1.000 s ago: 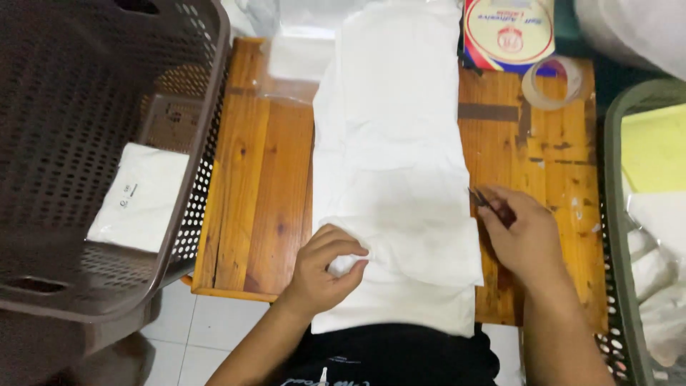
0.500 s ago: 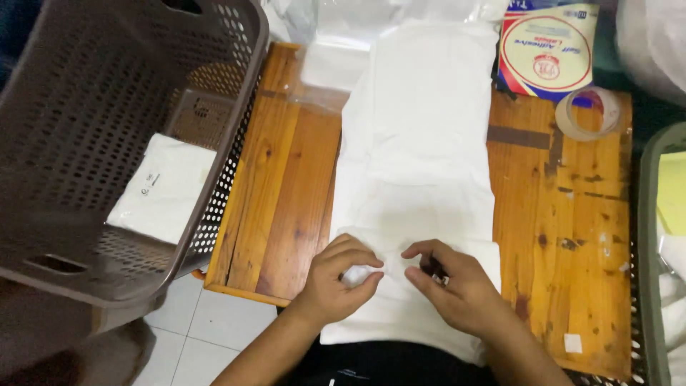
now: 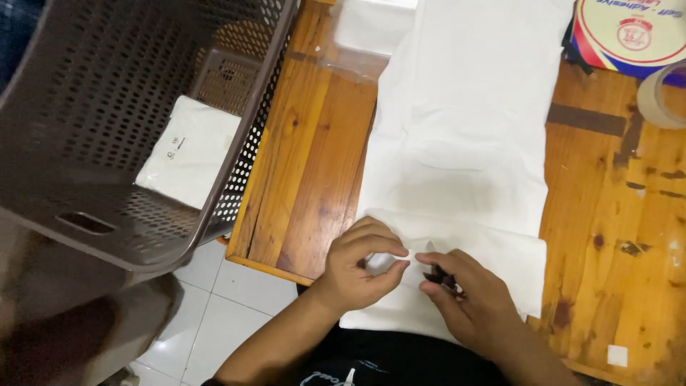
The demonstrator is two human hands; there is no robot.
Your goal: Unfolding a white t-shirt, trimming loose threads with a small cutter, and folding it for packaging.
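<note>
Fingers of left hand (image 3: 357,268) pinching white cloth (image 3: 464,157); right hand (image 3: 468,297) curled around dark tool (image 3: 439,275).

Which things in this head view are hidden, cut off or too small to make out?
- Dark tool in the right hand: mostly covered by the fingers, kind unclear.
- Spot of white cloth pinched by the left hand: hidden under the fingertips.
- Tape roll: cut off by the right edge.
- Round box: cut off by the top edge.
- Mark on the white packet in the basket: too small.
</note>
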